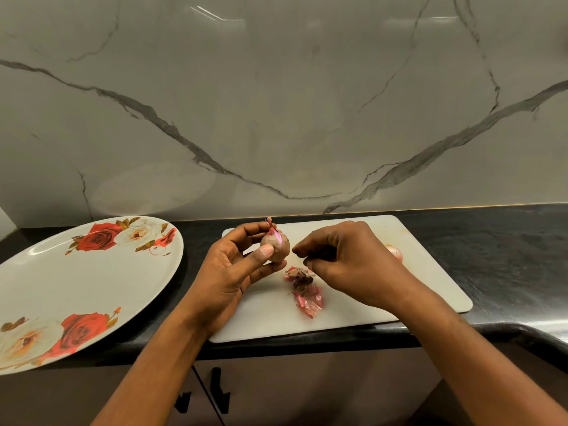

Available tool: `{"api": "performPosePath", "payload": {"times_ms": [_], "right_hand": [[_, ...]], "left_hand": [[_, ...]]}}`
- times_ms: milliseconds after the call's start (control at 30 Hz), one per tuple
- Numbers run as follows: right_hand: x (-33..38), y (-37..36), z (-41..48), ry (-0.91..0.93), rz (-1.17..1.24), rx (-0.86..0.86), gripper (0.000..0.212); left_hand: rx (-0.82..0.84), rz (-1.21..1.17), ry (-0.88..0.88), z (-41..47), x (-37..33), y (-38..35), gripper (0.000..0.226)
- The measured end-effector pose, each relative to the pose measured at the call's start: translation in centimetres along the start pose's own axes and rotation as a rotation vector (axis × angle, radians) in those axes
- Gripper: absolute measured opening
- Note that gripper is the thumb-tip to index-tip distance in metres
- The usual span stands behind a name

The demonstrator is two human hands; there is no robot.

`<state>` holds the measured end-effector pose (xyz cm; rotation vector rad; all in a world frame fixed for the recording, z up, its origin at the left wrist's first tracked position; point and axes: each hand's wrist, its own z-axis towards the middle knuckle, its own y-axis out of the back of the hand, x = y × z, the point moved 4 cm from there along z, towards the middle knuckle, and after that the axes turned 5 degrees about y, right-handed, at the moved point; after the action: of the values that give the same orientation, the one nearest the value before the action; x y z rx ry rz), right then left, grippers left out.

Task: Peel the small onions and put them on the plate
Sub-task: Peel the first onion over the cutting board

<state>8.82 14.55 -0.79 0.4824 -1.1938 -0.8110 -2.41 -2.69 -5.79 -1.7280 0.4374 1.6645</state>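
Marble wall (276, 103) backed my black bench (507, 256). Over the white board (415, 272), my left grip (233, 272) held an onion (278, 247) between thumb and fingers. My right grip (344, 259) sat just beside it, fingers curled; whether it pinched anything I couldn't tell. Peels (304, 290) lay beneath; the plate (76, 287) stood left.

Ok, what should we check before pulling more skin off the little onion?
1. Left hand grips the onion between thumb and fingers: ok.
2. Onion fully peeled: not ok, dull outer skin covers it.
3. Right hand pinching a bit of skin: cannot tell.
4. Peel scraps lie on the cutting board, not the plate: ok.
5. Plate has bare room for onions: ok.
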Motion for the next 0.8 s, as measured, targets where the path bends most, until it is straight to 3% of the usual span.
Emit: {"api": "performPosePath", "payload": {"times_ms": [200, 633, 800], "right_hand": [[0.4, 0.1, 1.0, 0.006, 0.166, -0.134, 0.016], [-0.1, 0.6, 1.9, 0.053, 0.255, -0.019, 0.013], [0.2, -0.5, 1.8, 0.102, 0.135, -0.061, 0.012]], "left_hand": [[0.018, 0.052, -0.017, -0.4, -0.4, -0.5, 0.043], [0.115, 0.099, -0.011, -0.6, -0.4, -0.4, 0.051], [0.117, 0.065, -0.003, -0.5, -0.2, -0.3, 0.052]]}}
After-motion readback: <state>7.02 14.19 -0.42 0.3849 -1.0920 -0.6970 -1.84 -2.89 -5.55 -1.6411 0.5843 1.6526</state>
